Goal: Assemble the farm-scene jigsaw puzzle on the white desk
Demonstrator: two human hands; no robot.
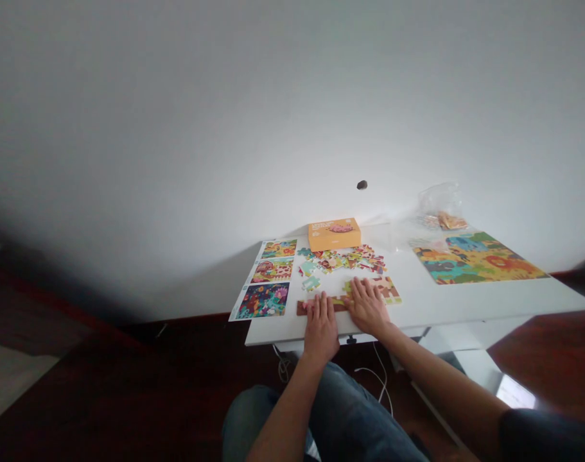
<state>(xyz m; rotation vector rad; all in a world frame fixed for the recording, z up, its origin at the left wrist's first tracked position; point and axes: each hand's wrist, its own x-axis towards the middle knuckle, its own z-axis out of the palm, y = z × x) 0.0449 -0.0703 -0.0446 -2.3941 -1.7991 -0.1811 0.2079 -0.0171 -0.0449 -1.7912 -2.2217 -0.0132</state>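
Observation:
A partly joined jigsaw puzzle (392,290) lies along the front edge of the white table. My left hand (322,324) rests flat on its left end, fingers stretched forward over a brown strip. To the right, my right hand (368,307) lies flat on the puzzle's middle, with its fingers spread a little. Both palms hide part of the joined pieces beneath them. Just beyond, loose puzzle pieces (340,260) lie in a heap, and a pale green piece (311,283) sits apart, nearer my left hand.
A yellow puzzle box (334,235) stands against the wall behind the heap. On the left lies a sheet with three pictures (246,289), overhanging the table edge. A finished animal puzzle (482,260) lies at right, near a clear plastic bag (441,205). White cables (383,385) hang below.

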